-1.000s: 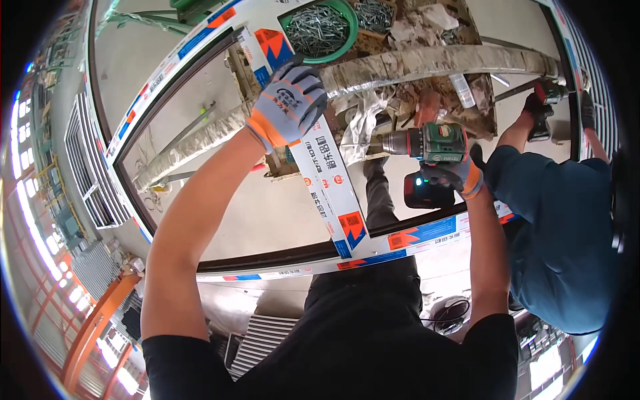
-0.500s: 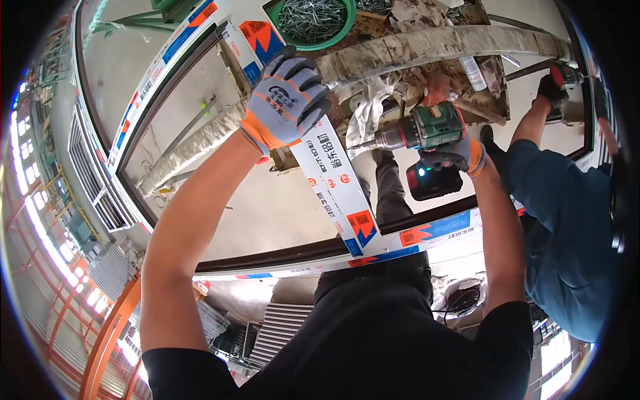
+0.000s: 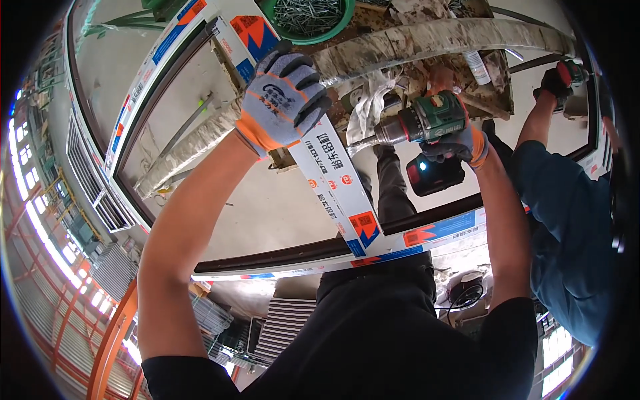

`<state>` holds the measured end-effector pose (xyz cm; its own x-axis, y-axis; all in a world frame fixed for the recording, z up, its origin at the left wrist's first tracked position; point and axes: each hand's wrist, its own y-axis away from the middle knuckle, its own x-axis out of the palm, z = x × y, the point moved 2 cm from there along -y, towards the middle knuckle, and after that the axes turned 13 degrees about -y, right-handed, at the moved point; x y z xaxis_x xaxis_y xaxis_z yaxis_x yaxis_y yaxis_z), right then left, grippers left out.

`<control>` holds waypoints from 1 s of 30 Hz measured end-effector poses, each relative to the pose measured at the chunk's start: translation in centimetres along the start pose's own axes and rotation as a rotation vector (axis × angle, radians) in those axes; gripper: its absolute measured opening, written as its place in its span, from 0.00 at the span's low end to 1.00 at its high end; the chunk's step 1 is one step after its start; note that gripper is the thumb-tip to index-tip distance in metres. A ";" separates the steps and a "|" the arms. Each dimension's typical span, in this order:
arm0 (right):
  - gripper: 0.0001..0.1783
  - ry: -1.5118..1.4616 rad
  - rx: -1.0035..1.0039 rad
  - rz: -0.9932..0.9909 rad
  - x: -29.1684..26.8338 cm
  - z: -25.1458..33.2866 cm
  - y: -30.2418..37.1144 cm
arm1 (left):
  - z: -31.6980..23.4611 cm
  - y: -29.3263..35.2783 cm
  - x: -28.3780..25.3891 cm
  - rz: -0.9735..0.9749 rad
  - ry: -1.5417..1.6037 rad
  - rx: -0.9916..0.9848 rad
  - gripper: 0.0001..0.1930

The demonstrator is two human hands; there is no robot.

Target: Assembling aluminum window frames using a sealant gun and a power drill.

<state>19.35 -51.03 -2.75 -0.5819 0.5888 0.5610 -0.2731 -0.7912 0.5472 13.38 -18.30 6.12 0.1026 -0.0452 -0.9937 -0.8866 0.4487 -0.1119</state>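
Note:
A grey and orange glove covers my left hand (image 3: 281, 100), whose fingers are wrapped over the film-covered crossbar (image 3: 335, 180) of a large frame. My right hand (image 3: 460, 145), gloved too, is closed round the handle of a green and black cordless drill (image 3: 437, 115), with a small light glowing on its battery. The drill lies level and points left. Its bit (image 3: 360, 144) reaches the right side of the crossbar just below my left hand; whether it touches cannot be made out. The frame's dark-edged near rail (image 3: 427, 230) runs in front of my body.
Beyond the crossbar a wrapped, curved tube (image 3: 433, 48) spans the frame. Behind it are a green bowl (image 3: 267, 9) of screws and a cluttered tray with a white spray can (image 3: 476, 68). At right, a co-worker in a blue top (image 3: 563, 180) holds another drill (image 3: 572, 73).
The view has shifted slightly. My left hand keeps its grip on the crossbar and the drill stays beside it, almost unmoved. The co-worker's hand and drill have shifted a little.

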 end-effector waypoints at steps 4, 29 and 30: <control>0.37 0.077 0.095 -0.010 -1.5 -0.7 -0.2 | -0.2 -0.4 -0.4 0.032 -0.022 0.018 0.10; 0.37 0.498 -0.540 0.071 -2.9 -0.6 0.4 | -0.1 -0.5 0.4 -0.064 0.022 0.025 0.10; 0.37 0.737 -0.647 0.108 -2.6 0.5 0.4 | 0.0 -0.4 0.2 -0.131 0.010 0.032 0.10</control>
<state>21.10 -52.84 -3.67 -0.9000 0.4317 -0.0602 -0.4290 -0.9017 -0.0530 13.75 -18.48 5.92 0.2118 -0.1142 -0.9706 -0.8512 0.4665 -0.2406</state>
